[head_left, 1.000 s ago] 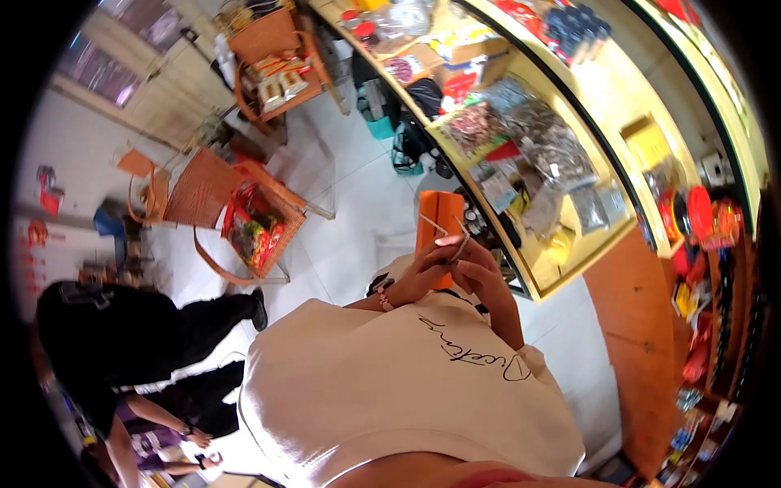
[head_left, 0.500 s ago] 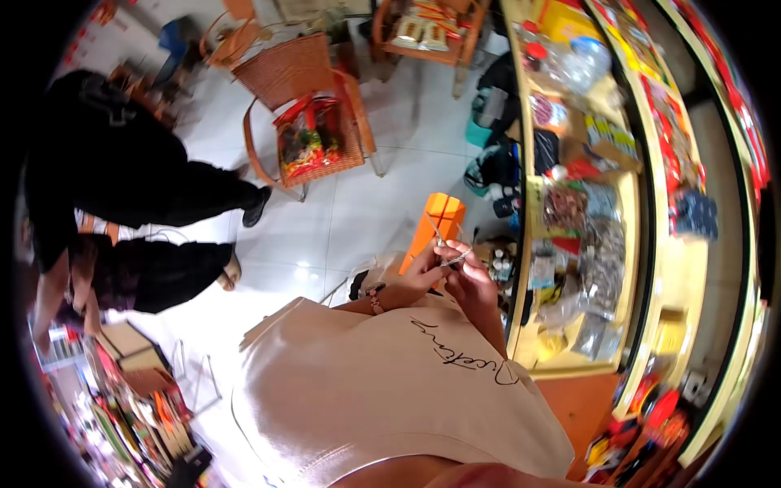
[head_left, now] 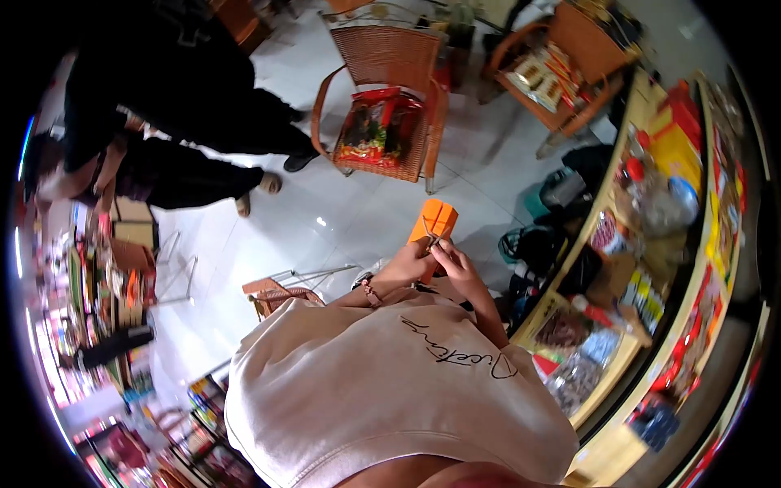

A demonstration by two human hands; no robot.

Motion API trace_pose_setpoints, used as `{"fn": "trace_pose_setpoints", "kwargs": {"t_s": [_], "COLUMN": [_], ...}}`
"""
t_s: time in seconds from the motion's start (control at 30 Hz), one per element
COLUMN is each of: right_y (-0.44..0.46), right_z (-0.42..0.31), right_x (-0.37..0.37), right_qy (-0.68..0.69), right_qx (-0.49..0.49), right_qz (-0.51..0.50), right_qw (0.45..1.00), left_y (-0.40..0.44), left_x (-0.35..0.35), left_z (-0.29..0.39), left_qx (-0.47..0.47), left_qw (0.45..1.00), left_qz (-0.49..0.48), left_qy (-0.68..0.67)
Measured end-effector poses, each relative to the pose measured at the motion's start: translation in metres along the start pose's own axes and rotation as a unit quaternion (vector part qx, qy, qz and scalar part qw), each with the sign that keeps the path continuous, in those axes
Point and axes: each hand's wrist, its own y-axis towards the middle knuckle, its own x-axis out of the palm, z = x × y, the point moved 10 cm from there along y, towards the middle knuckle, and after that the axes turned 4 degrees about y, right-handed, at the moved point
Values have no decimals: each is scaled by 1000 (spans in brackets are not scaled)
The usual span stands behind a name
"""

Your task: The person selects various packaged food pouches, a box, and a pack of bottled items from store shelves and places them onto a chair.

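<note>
Close together in front of my chest, both my hands have their fingers pinched in. My left hand (head_left: 408, 265), with a bracelet at the wrist, grips one part of a thin cord-like strand (head_left: 430, 233). Pressed up against it, my right hand (head_left: 457, 267) pinches the same strand. Loose bits of the strand stick up above the fingertips; its exact kind is too small to make out. Just beyond the fingers is an orange box-like object (head_left: 438, 218) with a dark line down its middle, its lower part hidden by my hands.
A wicker chair (head_left: 389, 57) ahead bears a red packet (head_left: 376, 130). Another chair (head_left: 586, 49) with packets stands further right. Shelves of packaged goods (head_left: 643, 236) run along my right side. People in dark clothes (head_left: 203, 81) are at the left. A small chair (head_left: 281, 297) is by my left side.
The view has turned, so chairs and shelves sit further right. My hands have drawn closer together, and the strand that looped over my right fingers now stands up between the fingertips.
</note>
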Motion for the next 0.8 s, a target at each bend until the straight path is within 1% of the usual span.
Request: {"fn": "trace_pose_setpoints", "kwargs": {"t_s": [0.03,0.07,0.1,0.13,0.17,0.2,0.27,0.3,0.33,0.37,0.4,0.47,0.53,0.6,0.63,0.67,0.7,0.73,0.77,0.8], "right_y": [17,31,38,48,58,64,71,69,65,61,52,37,12,-16,-25,-38,-50,-55,-60,-64], "right_z": [9,8,3,0,6,12,-4,-20,-41,-51,-58,-77,-103,-115,-112,-107,-101,-95,-84,-76], "right_x": [-5,-3,-1,1,6,14,43,61,80,102,121,165,211,255,273,291,310,328,346,362], "right_qy": [-20,-40,4,-41,-36,-32,-22,-23,-21,-47,-24,24,105,72,53,33,16,-18,-50,-81], "right_qx": [25,53,71,74,93,114,88,68,45,9,6,-12,-14,-50,-44,-37,-31,-58,-83,-109], "right_qz": [-36,-71,-107,-140,-179,-221,-328,-365,-399,-443,-471,-519,-545,-580,-590,-600,-610,-607,-601,-592], "right_qw": [999,995,992,987,979,968,940,928,915,895,882,854,832,810,804,798,792,793,793,795], "left_y": [6,7,2,-3,-8,-20,-55,-72,-90,-112,-137,-194,-271,-353,-394,-437,-471,-501,-532,-558], "left_x": [-9,-15,-23,-29,-38,-43,-61,-72,-82,-94,-104,-124,-134,-132,-127,-130,-133,-140,-145,-150], "left_z": [2,9,14,15,14,22,48,47,50,63,78,97,127,143,149,133,137,144,150,150], "left_qx": [19,-5,-32,-59,-27,-23,-20,24,57,80,104,158,268,353,389,436,445,453,460,437], "left_qw": [999,998,996,994,988,984,972,957,934,927,917,870,787,723,665,609,600,592,553,551], "left_qz": [37,55,74,93,148,173,230,283,330,357,382,467,554,592,628,661,664,667,694,709], "left_qy": [-27,-24,-24,-28,-47,-47,-44,-64,-123,-85,-44,-10,39,51,107,-46,-26,-5,20,47]}}
